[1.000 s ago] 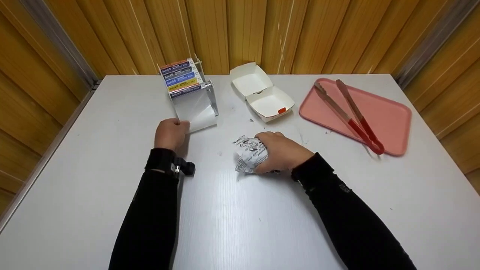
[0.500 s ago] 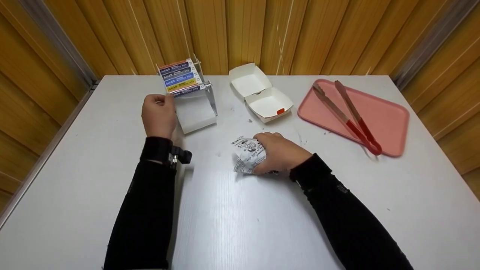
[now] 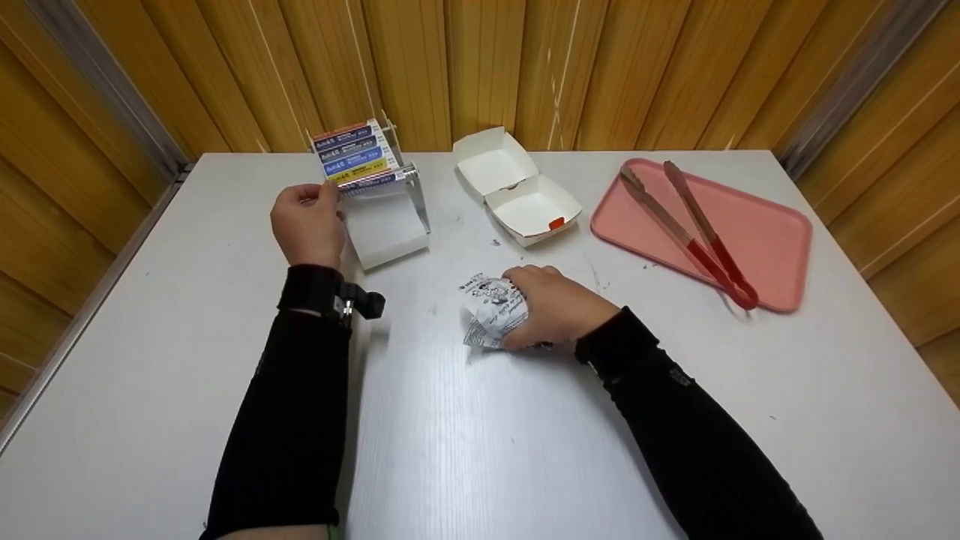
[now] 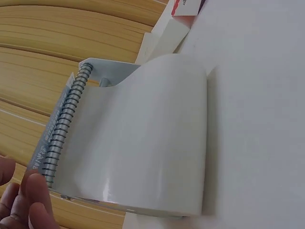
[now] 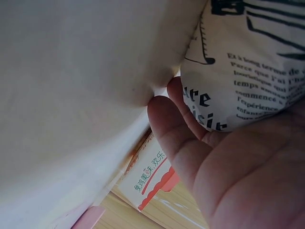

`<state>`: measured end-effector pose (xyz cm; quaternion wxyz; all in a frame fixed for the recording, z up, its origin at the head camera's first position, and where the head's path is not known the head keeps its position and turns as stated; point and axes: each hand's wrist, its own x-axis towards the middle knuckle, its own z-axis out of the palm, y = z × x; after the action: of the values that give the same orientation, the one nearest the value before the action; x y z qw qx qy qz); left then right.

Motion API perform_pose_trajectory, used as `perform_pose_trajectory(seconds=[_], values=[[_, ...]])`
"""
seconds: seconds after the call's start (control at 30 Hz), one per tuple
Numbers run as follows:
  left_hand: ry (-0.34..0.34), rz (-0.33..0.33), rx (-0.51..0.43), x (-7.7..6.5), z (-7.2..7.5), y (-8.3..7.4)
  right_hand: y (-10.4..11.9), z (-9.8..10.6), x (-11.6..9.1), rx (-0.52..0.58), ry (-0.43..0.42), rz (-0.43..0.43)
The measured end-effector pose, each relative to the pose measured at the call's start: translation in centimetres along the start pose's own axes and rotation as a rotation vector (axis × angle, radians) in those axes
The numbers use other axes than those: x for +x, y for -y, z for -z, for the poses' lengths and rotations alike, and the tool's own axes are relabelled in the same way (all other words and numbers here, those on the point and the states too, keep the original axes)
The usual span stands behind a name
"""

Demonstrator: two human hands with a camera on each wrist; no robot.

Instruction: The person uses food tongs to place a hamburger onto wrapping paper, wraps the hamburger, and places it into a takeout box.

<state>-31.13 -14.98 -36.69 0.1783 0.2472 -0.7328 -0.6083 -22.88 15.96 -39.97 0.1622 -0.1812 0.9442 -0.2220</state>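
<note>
My left hand (image 3: 309, 225) is at the left front corner of a metal label dispenser (image 3: 418, 199) that carries several coloured sticker strips. Its thumb and fingertips pinch the left end of the frontmost label strip (image 4: 53, 117), beside a spring-wound roller (image 4: 64, 126) in the left wrist view. White backing paper (image 3: 386, 225) hangs from the dispenser and curls on the table. My right hand (image 3: 559, 306) grips a paper-wrapped bundle (image 3: 495, 307), printed in black, on the table. In the right wrist view its fingers curl around the wrapper (image 5: 257, 71); the contents are hidden.
An open white carton (image 3: 529, 206) with a red tab stands behind the bundle. On the right, a pink tray (image 3: 772, 240) bears red-handled metal tongs (image 3: 712, 247). A wood-patterned wall (image 3: 480, 67) rises at the white table's (image 3: 435, 450) far edge.
My left hand has left the lower edge of the backing paper and moved up to the dispenser's front label. The paper's folded corner has fallen back. My right hand keeps its hold on the bundle.
</note>
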Motion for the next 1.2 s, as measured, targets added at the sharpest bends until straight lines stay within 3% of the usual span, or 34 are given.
perform_pose_trajectory(seconds=[0.2,0.4,0.73,0.87,1.03,1.13,1.2], values=[[-0.036,-0.025,0.018,0.6,0.0,0.0,0.2,-0.1,0.1,-0.005,0.007,-0.019],[-0.039,-0.114,-0.021,0.3,-0.6,0.1,0.3,-0.2,0.2,-0.009,0.011,-0.024],[0.027,-0.160,-0.003,-1.0,-1.3,-1.3,0.0,-0.1,0.1,0.004,-0.007,-0.010],[0.058,-0.227,-0.001,-2.2,-1.4,-1.6,0.0,-0.1,0.0,0.000,-0.010,-0.011],[0.120,-0.327,-0.067,-4.5,-1.6,-1.5,0.0,-0.1,0.0,-0.006,-0.007,-0.004],[0.210,-0.376,-0.134,-6.5,-1.7,-1.5,0.0,0.0,0.0,-0.007,-0.002,-0.008],[0.305,-0.382,-0.207,-8.0,-1.9,-1.6,0.0,0.1,0.0,0.000,-0.003,-0.013]])
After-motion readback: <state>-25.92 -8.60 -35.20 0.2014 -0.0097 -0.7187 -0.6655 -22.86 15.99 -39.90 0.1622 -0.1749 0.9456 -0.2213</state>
